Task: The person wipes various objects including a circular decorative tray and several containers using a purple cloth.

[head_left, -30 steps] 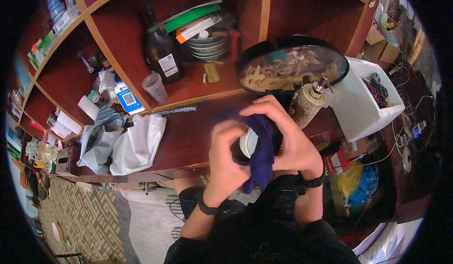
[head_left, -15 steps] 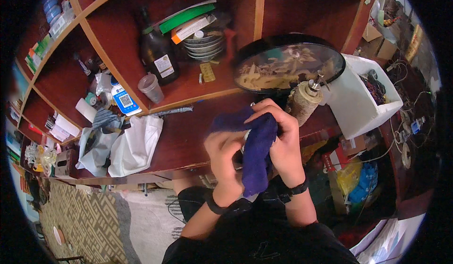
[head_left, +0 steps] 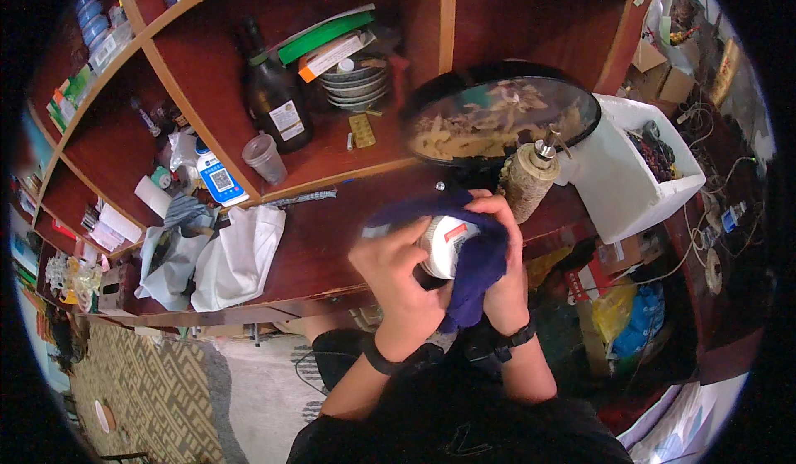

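A small white plastic bottle (head_left: 445,252), with a ribbed edge and a red patch on its label, is held between my hands above the desk's front edge. My left hand (head_left: 396,286) curls its fingers and thumb around the bottle's left side. Dark blue cloth (head_left: 479,273) wraps over the bottle's far side and hangs down its right. Gripping that cloth against the bottle is my right hand (head_left: 507,269), its fingers bent over the top. The rest of the bottle is hidden by cloth and fingers. A textured tan pump bottle (head_left: 529,184) stands just beyond my right hand.
Beyond my hands lies a glass-faced oval piece (head_left: 506,120) with a black rim. To the right is a white foam box (head_left: 638,186). A white cloth bag (head_left: 239,257) rests on the desk's left. The shelf holds a dark wine bottle (head_left: 278,103) and a plastic cup (head_left: 265,161).
The blue cloth has shifted right and opened out, so the white bottle's face now shows. Both my hands have turned slightly, and the left has moved a little lower.
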Tool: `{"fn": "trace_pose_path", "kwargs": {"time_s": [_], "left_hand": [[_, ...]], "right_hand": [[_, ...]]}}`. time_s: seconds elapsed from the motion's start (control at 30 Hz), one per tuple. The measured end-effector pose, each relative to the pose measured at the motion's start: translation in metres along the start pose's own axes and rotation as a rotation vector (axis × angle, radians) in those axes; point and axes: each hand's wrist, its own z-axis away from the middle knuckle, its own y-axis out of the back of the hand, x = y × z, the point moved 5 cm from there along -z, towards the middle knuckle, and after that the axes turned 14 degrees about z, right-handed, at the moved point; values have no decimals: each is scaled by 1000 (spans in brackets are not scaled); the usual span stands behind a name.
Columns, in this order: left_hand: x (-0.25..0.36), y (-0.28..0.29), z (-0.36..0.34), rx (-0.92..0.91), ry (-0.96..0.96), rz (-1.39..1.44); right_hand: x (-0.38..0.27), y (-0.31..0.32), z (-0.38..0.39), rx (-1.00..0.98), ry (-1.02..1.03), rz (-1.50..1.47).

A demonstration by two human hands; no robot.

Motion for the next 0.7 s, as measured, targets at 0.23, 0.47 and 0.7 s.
{"fn": "trace_pose_path", "kwargs": {"time_s": [0.23, 0.47, 0.7], "left_hand": [[15, 14, -17, -195, 28, 38], [5, 52, -40, -313, 153, 202], [-36, 55, -36, -260, 276, 227]], "right_hand": [[1, -6, -2, -95, 18, -4], [-11, -33, -8, -186, 40, 59], [-37, -54, -27, -457, 337, 345]]}}
